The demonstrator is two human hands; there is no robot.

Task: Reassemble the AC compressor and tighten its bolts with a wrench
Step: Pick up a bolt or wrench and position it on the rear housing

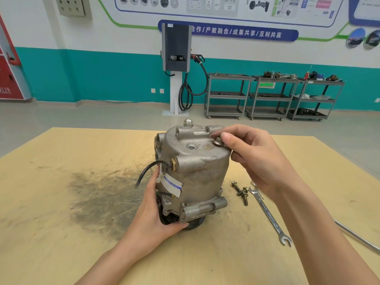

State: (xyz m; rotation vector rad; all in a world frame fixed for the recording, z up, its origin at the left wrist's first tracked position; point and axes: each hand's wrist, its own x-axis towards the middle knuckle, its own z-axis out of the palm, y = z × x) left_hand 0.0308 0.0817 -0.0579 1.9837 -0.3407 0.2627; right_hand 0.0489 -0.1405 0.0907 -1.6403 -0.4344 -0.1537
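Note:
The grey AC compressor [197, 167] stands upright on the wooden table [61, 202], pulley end down. My left hand [156, 210] grips its lower left side by the pulley. My right hand [253, 159] pinches a flanged bolt [218, 141] set in a hole on the top cover's right edge. Another bolt [188, 122] sits at the cover's far edge. Two loose bolts [240, 192] lie on the table to the right of the compressor. Beside them lies a double open-end wrench [269, 214].
A washer [254, 183] lies by the wrench's far end, partly behind my right wrist. A metal bar [357, 236] lies at the table's right edge. A dark greasy smear [102, 194] marks the table to the left. Tool carts [271, 95] stand by the far wall.

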